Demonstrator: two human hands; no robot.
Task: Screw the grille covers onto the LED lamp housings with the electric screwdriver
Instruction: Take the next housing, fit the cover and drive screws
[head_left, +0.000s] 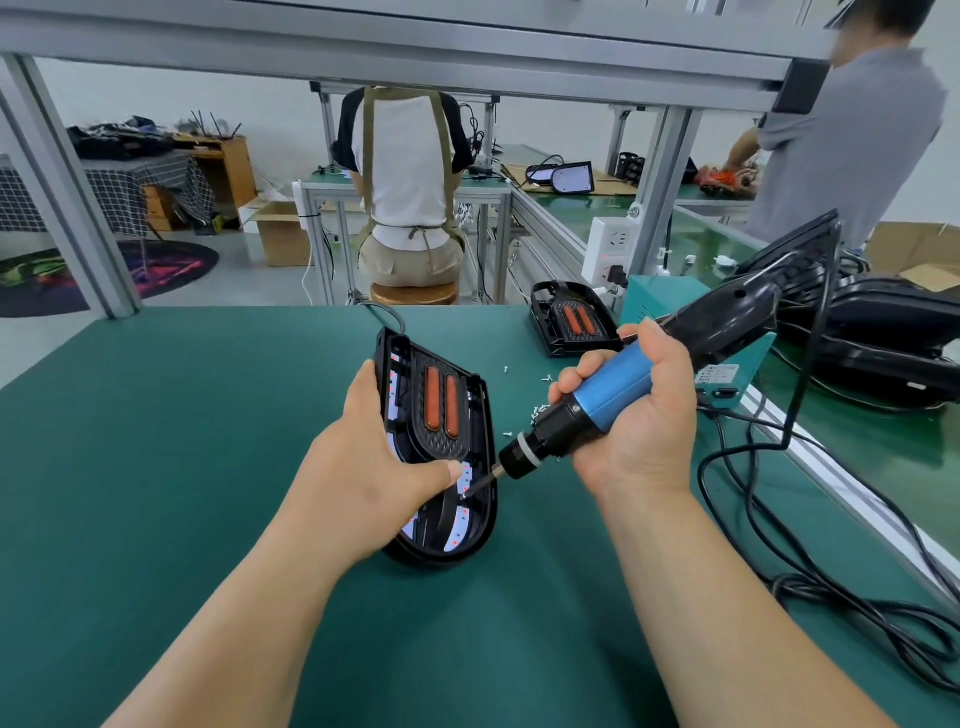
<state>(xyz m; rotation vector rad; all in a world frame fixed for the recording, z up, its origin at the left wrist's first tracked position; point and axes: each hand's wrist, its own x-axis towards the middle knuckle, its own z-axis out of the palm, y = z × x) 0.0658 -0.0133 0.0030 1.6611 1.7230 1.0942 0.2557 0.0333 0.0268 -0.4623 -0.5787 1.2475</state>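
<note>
The job looks to be midway on this unit. A housing (441, 555) lies on the green worktop (156, 467) at the centre, its far end tilted up, with the cover (441, 408) seated inside it. The left hand (374, 467) holds it steady, its grip closed round the housing's left rim and the thumb pressing on the cover's near end. The right hand (639, 410) is wrapped tight round the blue body of the screwdriver (613, 395), whose bit slants down and left onto a screw (464, 496) just near of the thumb; whether that screw is fully home cannot be told. Other screw points on this cover are too small to judge, so some may be left. A second housing (571, 319) with its cover in place stands far and right, likely finished. At the right edge sits a stack (883, 332) of dark housings, and whether they are fitted or waiting cannot be told. No tray holds the fasteners: loose screws (535, 413) lie scattered on the worktop between the two housings. A carton (914, 254) stands at the far right, its contents hidden.
</note>
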